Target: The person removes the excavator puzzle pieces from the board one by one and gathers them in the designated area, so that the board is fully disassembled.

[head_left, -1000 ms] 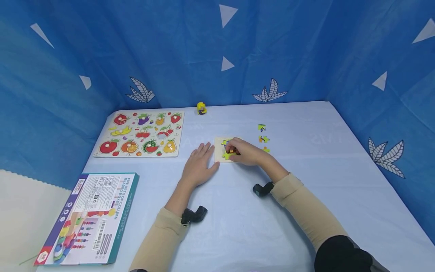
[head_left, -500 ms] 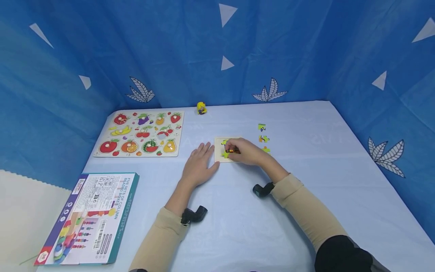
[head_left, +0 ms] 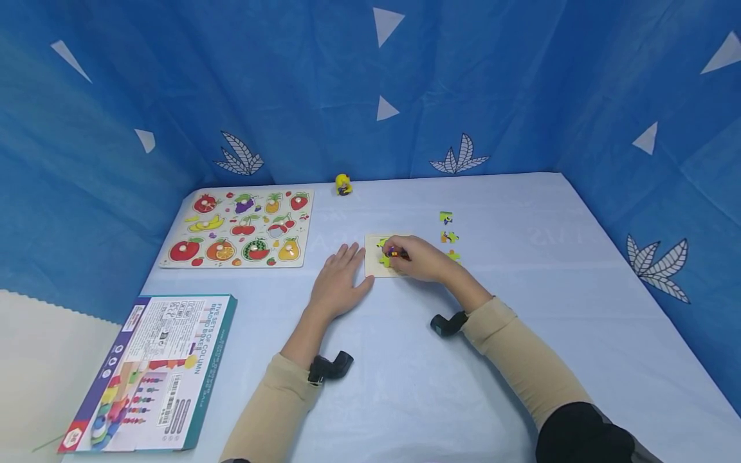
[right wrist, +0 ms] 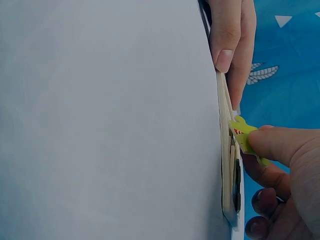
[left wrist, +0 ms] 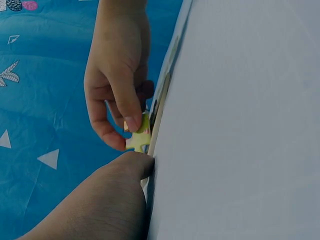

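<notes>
A small wooden tray puzzle (head_left: 374, 269) lies on the table in front of me. My left hand (head_left: 340, 283) lies with its fingers fairly straight along the tray's left side; the thumb touches its near left corner. Over the tray, my right hand (head_left: 421, 258) pinches a yellow-green jigsaw piece (right wrist: 245, 137) between thumb and fingers. The right wrist view has this piece tilted against the tray's upper face. Part of the picture inside the tray is hidden by the right fingers. Several loose jigsaw pieces (head_left: 449, 237) form a column right of the tray.
A fruit peg puzzle board (head_left: 307, 222) lies at the back left. A flat toy box (head_left: 168, 328) is at the front left. Near the back edge stands a small yellow figurine (head_left: 343, 184). Blue curtain (head_left: 324, 83) surrounds the table's back and sides.
The right fingertips and the pinched piece shift and turn slightly over the tray, a little to the right. The left hand and the loose pieces keep their places.
</notes>
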`<state>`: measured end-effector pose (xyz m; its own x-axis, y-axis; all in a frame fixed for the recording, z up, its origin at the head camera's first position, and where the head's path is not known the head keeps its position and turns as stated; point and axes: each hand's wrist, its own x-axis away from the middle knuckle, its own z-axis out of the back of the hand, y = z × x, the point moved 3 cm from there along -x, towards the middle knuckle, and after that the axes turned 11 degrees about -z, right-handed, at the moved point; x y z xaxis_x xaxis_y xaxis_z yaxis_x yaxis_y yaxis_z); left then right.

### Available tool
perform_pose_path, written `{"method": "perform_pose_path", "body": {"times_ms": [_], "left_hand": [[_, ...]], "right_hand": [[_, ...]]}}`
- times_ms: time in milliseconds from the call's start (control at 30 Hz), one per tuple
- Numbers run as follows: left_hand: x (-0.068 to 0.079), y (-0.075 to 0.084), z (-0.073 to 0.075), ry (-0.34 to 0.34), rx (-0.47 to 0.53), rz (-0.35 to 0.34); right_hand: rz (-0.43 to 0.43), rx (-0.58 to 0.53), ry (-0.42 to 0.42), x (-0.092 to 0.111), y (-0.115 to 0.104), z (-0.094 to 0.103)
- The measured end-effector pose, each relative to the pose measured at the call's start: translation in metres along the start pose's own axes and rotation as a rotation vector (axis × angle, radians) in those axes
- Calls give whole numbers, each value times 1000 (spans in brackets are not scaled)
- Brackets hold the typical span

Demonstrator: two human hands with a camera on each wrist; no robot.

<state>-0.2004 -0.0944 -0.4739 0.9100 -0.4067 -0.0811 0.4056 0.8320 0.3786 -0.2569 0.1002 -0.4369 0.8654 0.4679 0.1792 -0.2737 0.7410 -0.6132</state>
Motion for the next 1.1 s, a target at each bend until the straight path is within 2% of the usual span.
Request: {"method": "perform_pose_path", "body": {"times_ms": [267, 800, 967, 1100], "left_hand": [[0, 1, 1, 4, -5, -5], [0, 1, 0, 1, -4, 0], [1, 2, 1, 0, -1, 3], [1, 2, 2, 2, 2, 7]], "right_hand": [[-46, 31, 16, 1, 2, 1], [-32, 15, 23, 1, 3, 2], [-55, -14, 27, 8, 5, 6], [-86, -46, 36, 19, 9, 18]]}}
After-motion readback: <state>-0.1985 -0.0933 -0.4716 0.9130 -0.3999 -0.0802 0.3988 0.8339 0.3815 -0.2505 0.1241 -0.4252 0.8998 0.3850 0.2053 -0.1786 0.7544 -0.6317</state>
